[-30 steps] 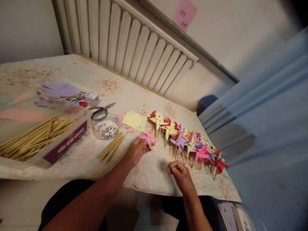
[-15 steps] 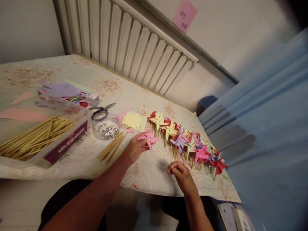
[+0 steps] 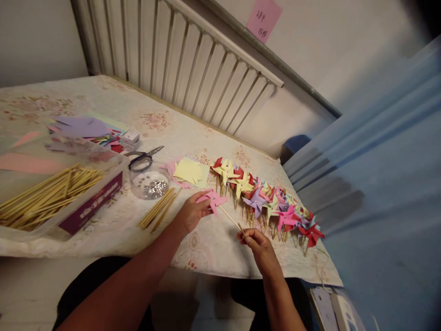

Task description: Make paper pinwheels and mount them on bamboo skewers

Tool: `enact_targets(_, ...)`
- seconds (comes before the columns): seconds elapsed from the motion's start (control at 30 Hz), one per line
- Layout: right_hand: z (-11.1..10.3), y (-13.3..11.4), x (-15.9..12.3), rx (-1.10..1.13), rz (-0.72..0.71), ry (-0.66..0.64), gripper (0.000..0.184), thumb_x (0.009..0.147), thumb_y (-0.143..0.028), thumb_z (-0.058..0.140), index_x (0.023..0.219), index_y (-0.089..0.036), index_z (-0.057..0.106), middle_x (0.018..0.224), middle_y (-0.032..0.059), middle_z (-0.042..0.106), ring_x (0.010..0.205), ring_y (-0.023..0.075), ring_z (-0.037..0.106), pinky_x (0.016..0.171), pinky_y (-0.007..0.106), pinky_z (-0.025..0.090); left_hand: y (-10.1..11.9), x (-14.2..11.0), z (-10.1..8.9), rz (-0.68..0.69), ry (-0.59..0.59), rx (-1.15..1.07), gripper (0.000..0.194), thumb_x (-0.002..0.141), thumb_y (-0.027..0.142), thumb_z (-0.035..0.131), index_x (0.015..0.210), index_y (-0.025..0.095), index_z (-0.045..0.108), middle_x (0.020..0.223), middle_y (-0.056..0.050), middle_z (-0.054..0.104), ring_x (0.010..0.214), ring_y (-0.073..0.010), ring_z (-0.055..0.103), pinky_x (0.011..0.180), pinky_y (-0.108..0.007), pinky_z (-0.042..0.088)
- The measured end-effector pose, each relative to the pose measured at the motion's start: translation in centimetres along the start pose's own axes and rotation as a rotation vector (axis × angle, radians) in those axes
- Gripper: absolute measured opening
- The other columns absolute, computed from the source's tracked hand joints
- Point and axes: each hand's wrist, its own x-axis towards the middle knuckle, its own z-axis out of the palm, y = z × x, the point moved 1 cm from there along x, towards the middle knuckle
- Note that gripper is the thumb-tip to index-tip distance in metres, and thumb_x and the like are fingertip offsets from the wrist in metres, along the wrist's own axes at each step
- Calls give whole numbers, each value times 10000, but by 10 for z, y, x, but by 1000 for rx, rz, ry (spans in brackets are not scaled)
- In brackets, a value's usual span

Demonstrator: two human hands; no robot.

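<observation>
- Broadly, the surface (image 3: 117, 103) bears a flowered cloth; a tug on its front edge could shift everything.
- Tub (image 3: 115, 168): its purple label (image 3: 91, 203) has pale characters, too blurred to read.
- Row (image 3: 255, 201) of pinwheels, right of the tub: close-packed, so a knock from the right hand (image 3: 259, 250), near it, might bend or topple some.
- Note (image 3: 264, 20) on the wall (image 3: 320, 50), beyond the tub and to its right: two handwritten lines, the lower seemingly 5535, the upper unsure.
- Dish (image 3: 134, 187), just right of the tub: a bump could spill its shiny bits (image 3: 156, 188).
- Pink pinwheel (image 3: 213, 199), between tub and row: the left hand (image 3: 193, 212) has its grip closed on the edge; pinching harder could crease the paper.
- Stick (image 3: 229, 216), right of the tub: the right hand's grip is pinched on its lower end; twisting it against the other hand could tear the blades.
</observation>
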Motion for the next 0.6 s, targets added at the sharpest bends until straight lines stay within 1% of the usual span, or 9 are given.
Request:
enact_targets(0.07,0,2,2,-9,3,51,193,771,-404,704,775,-214,670,898,55,707,875,231,612,814,350,452,0,0,1,-2,10,-3,472,673,218,804,1109,138,642,1019,-106,670,805,-184,658,746,-351,553)
enact_targets(0.17,-3,1,4,-95,-60,194,198,775,-404,689,746,-211,654,938,57,704,947,248,609,870,370,433,0,0,1,10,17,-3,459,674,213,803,1099,140,647,1002,-91,665,796,-174,649,740,-342,553)
enact_targets(0.3,-3,-13,1,-314,-232,446,185,830,-378,610,759,-208,627,1017,78,680,1005,251,588,917,378,401,-1,0,0,29,24,0,468,672,211,805,1105,133,644,989,-81,658,812,-171,644,730,-330,555)
enact_targets(0.37,3,-25,-3,-446,-345,542,172,858,-354,569,789,-205,622,973,73,664,967,237,584,898,369,407,-2,1,0,27,27,0,475,670,214,806,1107,131,640,996,-84,657,822,-173,646,729,-330,557)
enact_targets(0.4,8,-30,-6,-517,-399,575,168,868,-341,554,796,-202,617,919,61,649,918,225,582,866,358,415,-2,1,0,27,27,1,478,668,216,807,1108,130,638,1001,-86,657,827,-176,648,729,-332,558)
enact_targets(0.47,19,-39,-10,-628,-478,591,163,885,-310,533,791,-197,603,816,34,604,811,199,562,782,326,423,-2,0,1,28,33,-1,483,661,220,809,1102,125,636,1011,-92,656,832,-180,650,725,-334,560)
enact_targets(0.53,30,-43,-13,-681,-521,557,165,900,-274,512,781,-192,592,780,24,579,769,182,546,736,303,418,-1,0,3,30,45,-4,491,647,219,816,1093,121,636,1013,-96,657,830,-184,651,716,-334,560)
enact_targets(0.6,38,-43,-14,-723,-522,499,174,904,-255,504,764,-191,586,745,15,562,726,170,532,693,286,406,-1,-1,4,29,52,-9,498,637,218,821,1090,122,637,1008,-95,658,827,-185,652,711,-332,560)
